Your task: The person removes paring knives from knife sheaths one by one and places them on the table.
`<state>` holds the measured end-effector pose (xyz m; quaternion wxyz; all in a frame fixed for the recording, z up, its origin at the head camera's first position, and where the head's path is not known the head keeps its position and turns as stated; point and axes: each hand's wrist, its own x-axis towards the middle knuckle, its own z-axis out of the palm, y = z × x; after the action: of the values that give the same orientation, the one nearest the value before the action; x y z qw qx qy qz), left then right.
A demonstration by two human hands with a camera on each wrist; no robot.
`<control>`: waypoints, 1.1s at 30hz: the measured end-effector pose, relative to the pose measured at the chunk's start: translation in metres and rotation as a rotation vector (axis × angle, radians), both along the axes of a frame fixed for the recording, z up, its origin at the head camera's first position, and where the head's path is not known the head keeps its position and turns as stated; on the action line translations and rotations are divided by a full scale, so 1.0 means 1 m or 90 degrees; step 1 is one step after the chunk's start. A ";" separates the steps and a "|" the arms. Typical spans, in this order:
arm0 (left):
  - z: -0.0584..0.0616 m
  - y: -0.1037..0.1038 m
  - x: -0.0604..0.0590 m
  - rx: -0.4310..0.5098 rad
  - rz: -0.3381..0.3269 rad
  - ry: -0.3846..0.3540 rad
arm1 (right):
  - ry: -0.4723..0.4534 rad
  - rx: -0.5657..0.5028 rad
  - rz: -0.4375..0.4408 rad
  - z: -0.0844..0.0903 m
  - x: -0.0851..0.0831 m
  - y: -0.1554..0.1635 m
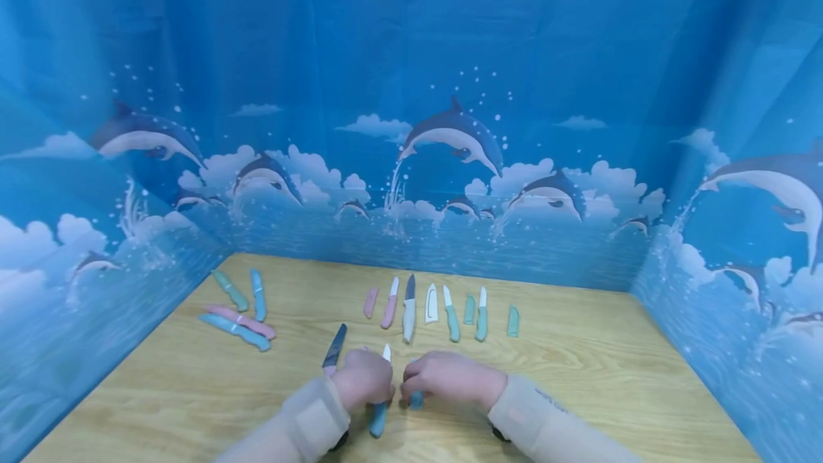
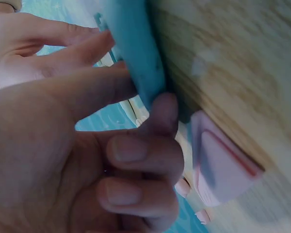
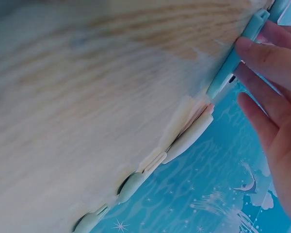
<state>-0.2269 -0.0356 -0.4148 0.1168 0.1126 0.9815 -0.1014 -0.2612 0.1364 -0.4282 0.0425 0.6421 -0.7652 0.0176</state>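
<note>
My left hand [image 1: 366, 376] pinches a small knife by its blue handle [image 1: 378, 420], close over the table. The knife's pale blade points away, and part of it is hidden behind the fingers. To its right, my right hand [image 1: 450, 379] holds a blue blade sheath [image 1: 416, 400] between thumb and fingers. In the right wrist view the sheath [image 3: 237, 53] lies along the tabletop under the thumb. Just left of my left hand lies a dark-bladed knife [image 1: 335, 345], its pink handle [image 2: 223, 165] partly covered in the head view.
Farther back on the wooden table [image 1: 579, 377] is a row: pink sheath [image 1: 371, 302], pink knife [image 1: 388, 306], dark-bladed white-handled knife [image 1: 409, 309], white sheath [image 1: 431, 304], green knives [image 1: 453, 320] and green sheaths [image 1: 513, 321]. Several sheathed knives [image 1: 236, 327] lie at left. Dolphin-print curtains surround the table.
</note>
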 end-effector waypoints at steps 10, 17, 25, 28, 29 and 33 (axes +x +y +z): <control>0.004 -0.003 -0.002 0.030 0.014 -0.011 | 0.001 0.025 -0.022 -0.001 0.000 0.000; 0.012 -0.021 -0.015 0.188 0.069 0.048 | -0.009 0.025 -0.016 0.000 -0.001 0.000; 0.003 -0.080 -0.051 0.340 0.090 0.195 | 0.003 0.023 -0.004 0.001 0.000 -0.001; 0.000 -0.107 -0.063 0.357 0.119 0.167 | 0.004 0.019 0.001 0.000 0.000 -0.003; 0.000 -0.116 -0.066 0.365 0.130 0.151 | 0.003 0.019 0.002 0.000 0.000 -0.003; -0.002 -0.148 -0.078 0.389 0.175 0.087 | -0.004 0.022 -0.002 -0.002 0.000 -0.003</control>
<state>-0.3045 -0.1832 -0.4164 0.0241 0.0022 0.9780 0.2071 -0.2616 0.1330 -0.4302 0.0289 0.6417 -0.7664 0.0066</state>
